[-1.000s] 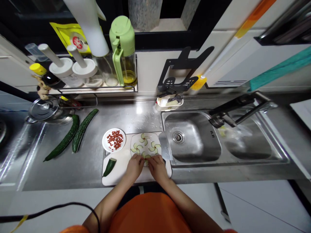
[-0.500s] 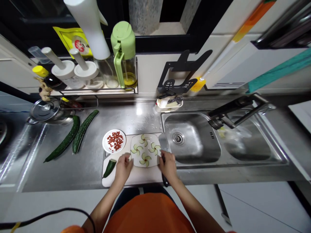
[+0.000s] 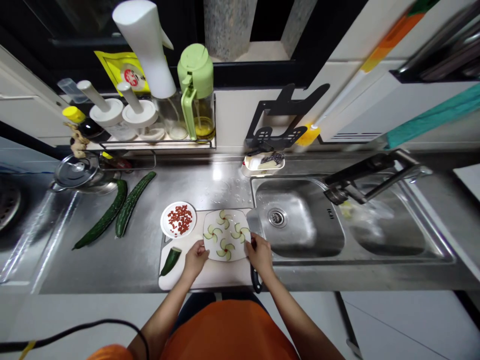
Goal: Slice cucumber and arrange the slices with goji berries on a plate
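A white square plate point(image 3: 242, 245) with cucumber slices laid in pinwheel shapes sits on a white cutting board point(image 3: 210, 275). My left hand point(image 3: 195, 260) grips the plate's left front edge. My right hand point(image 3: 260, 254) grips its right front edge. A cucumber end piece point(image 3: 171, 260) lies on the board to the left. A small white dish of red berries point(image 3: 178, 219) stands just behind the board. A cleaver point(image 3: 253, 225) lies at the board's right, its black handle point(image 3: 256, 282) partly under my right wrist.
Two whole cucumbers point(image 3: 120, 206) lie on the steel counter at left, near a pot lid point(image 3: 77, 171). A double sink point(image 3: 300, 220) with a faucet point(image 3: 360, 177) is at right. A rack with oil bottles point(image 3: 195, 95) and jars lines the back wall.
Both hands left the front pinwheel of slices, spread apart to the plate's sides, and now hold its left and right edges.
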The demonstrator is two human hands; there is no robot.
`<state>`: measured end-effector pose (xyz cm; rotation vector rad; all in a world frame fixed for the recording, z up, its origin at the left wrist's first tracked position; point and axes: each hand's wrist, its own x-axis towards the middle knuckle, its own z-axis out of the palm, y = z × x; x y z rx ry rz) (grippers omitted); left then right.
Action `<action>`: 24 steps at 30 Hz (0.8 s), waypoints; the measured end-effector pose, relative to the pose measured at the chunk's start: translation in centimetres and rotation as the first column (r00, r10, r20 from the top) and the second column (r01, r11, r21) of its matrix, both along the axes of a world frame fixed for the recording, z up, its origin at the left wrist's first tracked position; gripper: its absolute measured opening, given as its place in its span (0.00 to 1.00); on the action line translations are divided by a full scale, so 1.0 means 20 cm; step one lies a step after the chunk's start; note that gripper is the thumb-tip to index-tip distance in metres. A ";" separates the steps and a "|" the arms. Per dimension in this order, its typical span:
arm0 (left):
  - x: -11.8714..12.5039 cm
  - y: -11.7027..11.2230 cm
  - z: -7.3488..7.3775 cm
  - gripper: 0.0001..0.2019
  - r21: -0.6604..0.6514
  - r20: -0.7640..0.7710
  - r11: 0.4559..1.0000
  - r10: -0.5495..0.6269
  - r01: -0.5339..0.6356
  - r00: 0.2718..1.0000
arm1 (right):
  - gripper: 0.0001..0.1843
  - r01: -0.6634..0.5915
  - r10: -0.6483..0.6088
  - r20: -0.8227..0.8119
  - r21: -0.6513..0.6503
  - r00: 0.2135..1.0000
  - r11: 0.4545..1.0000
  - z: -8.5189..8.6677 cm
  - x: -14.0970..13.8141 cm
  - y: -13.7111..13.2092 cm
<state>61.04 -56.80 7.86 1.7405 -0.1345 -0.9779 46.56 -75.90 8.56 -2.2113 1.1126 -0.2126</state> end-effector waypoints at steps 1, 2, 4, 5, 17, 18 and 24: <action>0.00 -0.01 0.00 0.16 -0.011 -0.030 1.000 0.012 -0.012 0.999 | 0.18 0.005 -0.005 -0.003 0.005 1.000 1.000 0.00 0.00 0.00; 0.00 -0.01 0.00 0.16 -0.017 -0.055 0.999 0.026 -0.027 0.998 | 0.18 0.010 -0.010 -0.006 0.007 1.000 1.000 0.00 0.00 0.00; -0.01 -0.02 0.00 0.17 -0.014 -0.084 0.998 0.066 -0.068 0.994 | 0.19 0.019 -0.019 -0.007 0.011 1.000 1.000 0.00 0.01 -0.01; -0.01 -0.02 -0.01 0.17 -0.009 -0.092 0.996 0.088 -0.089 0.992 | 0.18 0.023 -0.023 -0.004 0.017 1.000 1.000 0.00 0.01 -0.01; 0.00 -0.02 0.05 0.11 -0.057 -0.082 0.996 0.059 -0.064 0.995 | 0.15 0.065 -0.079 0.084 0.157 0.993 0.986 0.00 0.02 -0.03; 0.00 -0.02 0.06 0.12 -0.062 -0.095 0.996 0.064 -0.070 0.993 | 0.14 0.070 -0.086 0.094 0.166 0.992 0.984 0.01 0.03 -0.03; 0.02 0.01 0.12 0.17 -0.054 -0.123 0.992 0.111 -0.118 0.986 | 0.14 0.083 -0.132 0.163 0.280 0.978 0.956 0.10 0.07 -0.03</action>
